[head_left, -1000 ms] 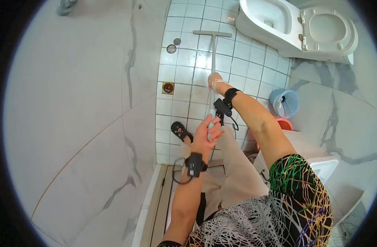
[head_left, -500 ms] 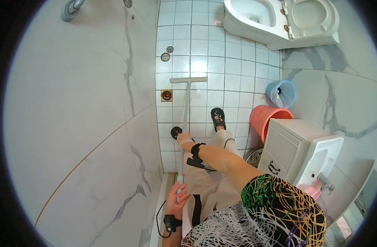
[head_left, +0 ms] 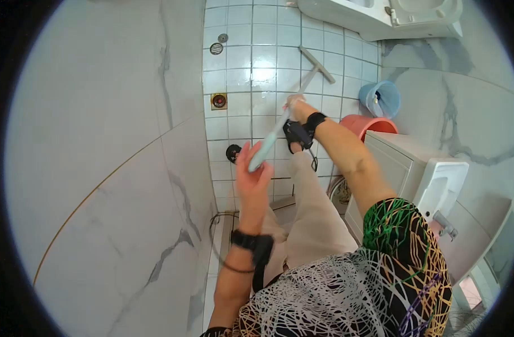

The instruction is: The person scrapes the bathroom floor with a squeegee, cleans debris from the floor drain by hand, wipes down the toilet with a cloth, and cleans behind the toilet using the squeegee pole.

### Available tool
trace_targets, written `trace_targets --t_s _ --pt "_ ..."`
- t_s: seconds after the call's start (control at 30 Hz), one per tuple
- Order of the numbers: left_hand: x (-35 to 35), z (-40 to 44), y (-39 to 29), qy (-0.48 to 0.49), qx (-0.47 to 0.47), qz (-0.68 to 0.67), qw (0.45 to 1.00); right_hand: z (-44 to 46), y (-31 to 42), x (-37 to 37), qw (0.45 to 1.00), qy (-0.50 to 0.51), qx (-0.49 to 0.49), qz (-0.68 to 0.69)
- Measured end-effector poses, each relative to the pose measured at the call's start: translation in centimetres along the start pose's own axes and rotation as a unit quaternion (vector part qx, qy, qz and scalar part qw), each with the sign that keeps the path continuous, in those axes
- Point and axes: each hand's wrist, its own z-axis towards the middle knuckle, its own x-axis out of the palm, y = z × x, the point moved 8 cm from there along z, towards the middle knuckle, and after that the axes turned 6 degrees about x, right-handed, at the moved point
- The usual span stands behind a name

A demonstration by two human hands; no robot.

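A floor squeegee (head_left: 307, 80) with a pale pole and a grey crossbar slants over the white tiled floor. Its crossbar lies toward the toilet, up and to the right. My right hand (head_left: 295, 104) is closed around the pole, partway down toward the crossbar. At the other end, the pale green grip sits between the thumb and fingers of my left hand (head_left: 252, 178), which is slightly blurred and holds it loosely. Black devices are strapped to both wrists. My feet in black clogs (head_left: 233, 153) stand on the tiles below the pole.
A toilet (head_left: 347, 17) stands at the top right. Along the right wall are a blue bucket (head_left: 389, 104), a red bucket (head_left: 361, 124), and a white cabinet (head_left: 389, 157) with a washbasin (head_left: 445, 182). Floor drains (head_left: 219, 101) lie near the left marble wall.
The squeegee has swung to the right, its crossbar now tilted and nearer the toilet. Both hands have moved forward with it, the right one farther out. The view has shifted slightly.
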Motion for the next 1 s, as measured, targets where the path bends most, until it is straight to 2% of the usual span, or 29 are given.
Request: trace_targets --t_s 0.07,0.1,0.13,0.2,0.23,0.27,0.3,0.37,0.43,0.47,0.5,0.7,0.77,0.83,0.9,1.0 --pt "0.1 1.6 2.4 -0.048 -0.012 0.054 0.997 2.1 -3.1 1.8 0.966 0.171 0.192 0.023" --pt "0.2 2.1 3.4 -0.071 -0.021 0.082 0.994 1.2 -4.4 3.7 0.923 0.254 0.287 0.035" --pt "-0.2 2.4 4.1 -0.178 -0.008 0.000 0.984 1.9 -3.4 3.3 0.964 0.189 0.187 -0.024" --pt "-2.2 2.2 3.5 -0.171 0.065 0.096 0.978 1.4 0.2 3.1 0.989 0.041 -0.020 -0.139" --pt "-3.1 2.1 2.8 -0.162 0.102 0.142 0.971 0.0 1.6 2.7 0.993 0.016 -0.038 -0.108" --pt "-4.7 2.3 2.8 -0.216 0.087 -0.035 0.972 -1.4 3.0 2.2 0.995 -0.009 -0.056 -0.079" --pt "-5.7 2.6 1.4 -0.207 0.112 -0.047 0.971 -3.1 6.1 1.4 0.999 0.020 0.008 0.036" --pt "-7.6 3.1 -2.4 -0.214 0.145 -0.025 0.966 -2.5 13.3 2.5 0.998 0.026 -0.002 -0.064" --pt "-8.6 4.0 -6.5 -0.220 0.170 0.013 0.960 -4.5 18.7 0.9 0.995 -0.039 -0.085 -0.019" --pt "-8.9 4.6 -8.1 -0.208 0.185 0.019 0.960 -4.1 19.8 1.9 0.997 -0.035 -0.056 0.041" --pt "-9.1 5.1 -9.7 -0.209 0.182 0.021 0.961 -6.3 21.8 -0.5 0.993 0.074 -0.005 0.093" --pt "-8.9 7.0 -16.4 -0.216 0.224 0.091 0.946 0.6 29.2 6.7 0.954 0.123 -0.014 0.274" --pt "-8.5 7.4 -17.6 -0.208 0.240 0.110 0.942 7.1 31.1 12.9 0.921 0.056 -0.076 0.377" --pt "-7.7 7.5 -18.5 -0.196 0.257 0.125 0.938 5.5 32.2 11.3 0.868 0.199 0.044 0.453" --pt "-7.5 8.0 -19.2 -0.189 0.263 0.134 0.937 3.2 32.9 11.2 0.778 0.336 0.160 0.506" --pt "-6.3 8.1 -20.1 -0.176 0.271 0.156 0.933 0.5 34.3 9.3 0.693 0.366 0.205 0.587"
